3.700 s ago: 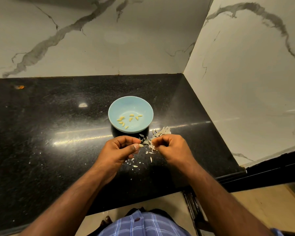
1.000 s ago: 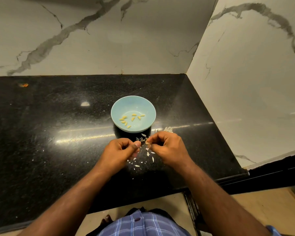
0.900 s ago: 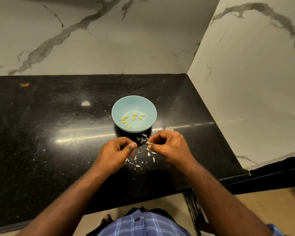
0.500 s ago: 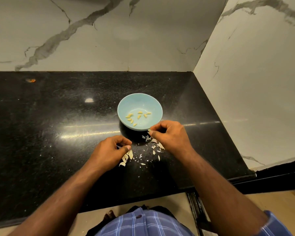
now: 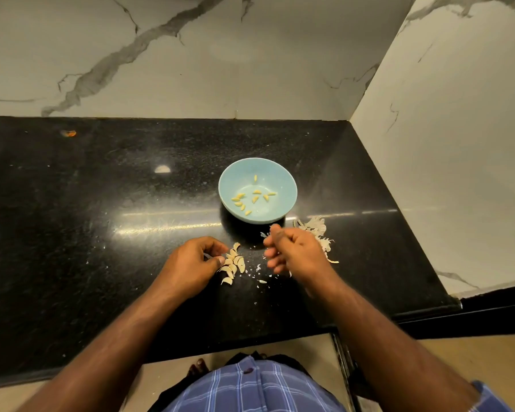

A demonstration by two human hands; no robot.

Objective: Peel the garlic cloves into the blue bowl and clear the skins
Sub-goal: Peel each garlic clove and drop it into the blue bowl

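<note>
The blue bowl (image 5: 281,178) sits on the black counter and holds several small yellow peeled cloves (image 5: 254,199). In front of it, to the left, lies a small heap of unpeeled garlic cloves (image 5: 233,266). My left hand (image 5: 191,264) rests at the heap's left edge, thumb and forefinger pinched on a clove there. My right hand (image 5: 295,254) hovers just in front of the bowl, blurred, its fingers loosely curled with nothing visible in them. A pile of white garlic skins (image 5: 317,230) lies behind my right hand, partly hidden by it.
Small skin flakes (image 5: 257,267) are scattered between my hands. The black counter (image 5: 101,233) ends in a marble wall behind and another at the right. Its front edge runs just below my forearms. An orange speck (image 5: 69,133) lies far left.
My hands were together peeling, then parted. The right hand went to the bowl, which now holds one more clove, and drew back. The left hand dropped to the heap of unpeeled cloves.
</note>
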